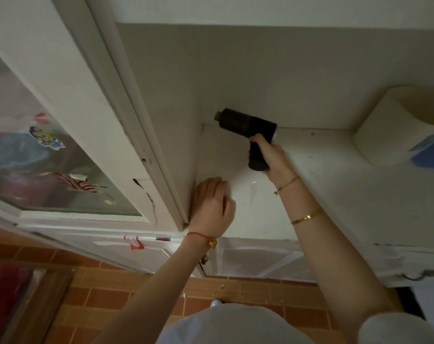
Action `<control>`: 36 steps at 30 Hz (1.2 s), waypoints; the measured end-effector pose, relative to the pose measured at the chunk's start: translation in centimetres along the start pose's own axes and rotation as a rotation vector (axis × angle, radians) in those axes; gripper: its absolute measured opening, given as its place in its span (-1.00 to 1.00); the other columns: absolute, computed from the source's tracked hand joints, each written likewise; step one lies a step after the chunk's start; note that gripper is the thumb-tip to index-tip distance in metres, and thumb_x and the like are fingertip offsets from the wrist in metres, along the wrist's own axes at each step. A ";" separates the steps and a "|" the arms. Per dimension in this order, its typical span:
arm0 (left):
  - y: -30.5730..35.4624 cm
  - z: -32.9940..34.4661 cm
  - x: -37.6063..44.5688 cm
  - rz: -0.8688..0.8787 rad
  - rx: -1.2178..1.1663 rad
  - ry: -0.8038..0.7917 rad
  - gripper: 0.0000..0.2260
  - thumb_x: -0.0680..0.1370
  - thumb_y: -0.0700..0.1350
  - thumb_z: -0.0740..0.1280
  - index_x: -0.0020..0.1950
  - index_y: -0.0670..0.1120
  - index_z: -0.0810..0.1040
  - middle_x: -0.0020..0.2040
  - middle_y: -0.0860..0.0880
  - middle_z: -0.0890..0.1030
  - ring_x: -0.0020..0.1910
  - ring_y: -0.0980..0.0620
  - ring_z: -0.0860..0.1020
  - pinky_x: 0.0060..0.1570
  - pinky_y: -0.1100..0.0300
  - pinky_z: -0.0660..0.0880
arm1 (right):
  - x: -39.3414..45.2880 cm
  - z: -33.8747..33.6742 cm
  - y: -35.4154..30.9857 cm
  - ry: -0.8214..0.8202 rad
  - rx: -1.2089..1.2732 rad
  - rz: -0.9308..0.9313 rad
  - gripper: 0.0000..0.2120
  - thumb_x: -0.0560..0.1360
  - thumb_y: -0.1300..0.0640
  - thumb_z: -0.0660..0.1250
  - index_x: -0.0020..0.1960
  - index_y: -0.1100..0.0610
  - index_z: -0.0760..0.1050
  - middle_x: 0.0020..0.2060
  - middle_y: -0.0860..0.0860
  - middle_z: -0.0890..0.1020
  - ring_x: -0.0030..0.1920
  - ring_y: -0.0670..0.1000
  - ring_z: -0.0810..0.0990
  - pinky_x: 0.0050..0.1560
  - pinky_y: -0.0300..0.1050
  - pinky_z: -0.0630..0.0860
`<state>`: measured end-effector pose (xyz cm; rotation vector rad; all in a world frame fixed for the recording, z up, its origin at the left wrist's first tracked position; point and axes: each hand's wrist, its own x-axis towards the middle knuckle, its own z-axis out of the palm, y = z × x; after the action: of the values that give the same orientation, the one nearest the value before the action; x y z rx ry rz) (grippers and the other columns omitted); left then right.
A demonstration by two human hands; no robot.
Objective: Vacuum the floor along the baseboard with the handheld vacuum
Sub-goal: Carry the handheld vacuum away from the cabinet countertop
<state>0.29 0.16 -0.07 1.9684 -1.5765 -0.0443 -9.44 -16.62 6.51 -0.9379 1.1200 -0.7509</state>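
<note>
Vacuum [245, 125] sits gripped in the right hand [273, 155] by its handle, nozzle aimed into the desk's [322, 175] back corner against the wall; left hand [212, 204] rests loosely curled on the top, likely bracing

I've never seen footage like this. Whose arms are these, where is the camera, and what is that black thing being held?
There is no machine here: a person wears one wide-angle camera on the head, so you look down along their own two arms. The right hand grips the handle of a black handheld vacuum, whose nozzle points left along the back corner where a white countertop meets the wall. The left hand rests on that countertop near a white door frame, holding nothing. At the right, a white rounded container sits on the countertop. Below are white cabinet doors and an orange tiled floor. The vacuum is over the countertop, not the floor.
</note>
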 end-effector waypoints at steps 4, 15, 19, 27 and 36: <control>0.0 -0.1 -0.1 0.010 -0.022 0.005 -0.79 0.44 -0.19 0.32 0.07 -0.18 0.54 0.11 -0.16 0.57 0.11 -0.16 0.47 0.18 0.00 0.40 | -3.4 -2.0 -0.1 -0.159 0.212 -0.003 -0.86 0.50 0.16 0.35 0.02 0.19 0.48 -0.31 0.06 0.53 -0.32 -0.01 0.54 -0.31 -0.16 0.52; 0.0 0.0 -0.8 0.095 -0.076 -0.094 -0.75 0.48 -0.17 0.29 0.13 -0.14 0.59 0.12 -0.13 0.60 0.13 -0.17 0.52 0.21 -0.04 0.42 | -11.5 -7.0 1.6 -0.251 0.429 0.042 -0.84 0.47 0.22 0.32 0.03 0.21 0.46 -0.27 0.06 0.52 -0.33 -0.03 0.52 -0.31 -0.24 0.52; 1.6 -0.8 -1.5 0.204 -0.114 -0.141 -0.71 0.52 -0.16 0.24 0.22 -0.11 0.58 0.17 -0.08 0.60 0.18 -0.10 0.49 0.24 -0.02 0.39 | -13.9 -8.6 2.1 -0.234 0.485 0.029 -0.79 0.44 0.23 0.34 0.07 0.22 0.46 -0.24 0.09 0.54 -0.29 -0.01 0.54 -0.25 -0.21 0.54; 4.9 -1.2 -2.0 0.402 -0.206 -0.239 -0.72 0.56 -0.15 0.19 0.22 -0.10 0.57 0.17 -0.07 0.60 0.18 -0.10 0.52 0.23 -0.11 0.46 | -18.7 -12.6 3.8 -0.217 0.576 0.003 -0.88 0.47 0.26 0.32 0.00 0.19 0.45 -0.28 0.04 0.49 -0.36 -0.06 0.48 -0.31 -0.25 0.51; 8.8 0.9 -3.2 0.572 -0.303 -0.376 -0.70 0.59 -0.09 0.16 0.23 -0.10 0.58 0.19 -0.07 0.61 0.22 -0.06 0.52 0.29 -0.08 0.44 | -24.9 -16.1 7.1 -0.026 0.629 -0.095 -0.96 0.51 0.25 0.25 -0.05 0.17 0.41 -0.34 0.00 0.44 -0.39 -0.08 0.45 -0.33 -0.25 0.50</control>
<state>-8.72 1.71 2.26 1.2743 -2.1757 -0.4143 -31.56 4.37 7.56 -0.4645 0.7430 -1.0830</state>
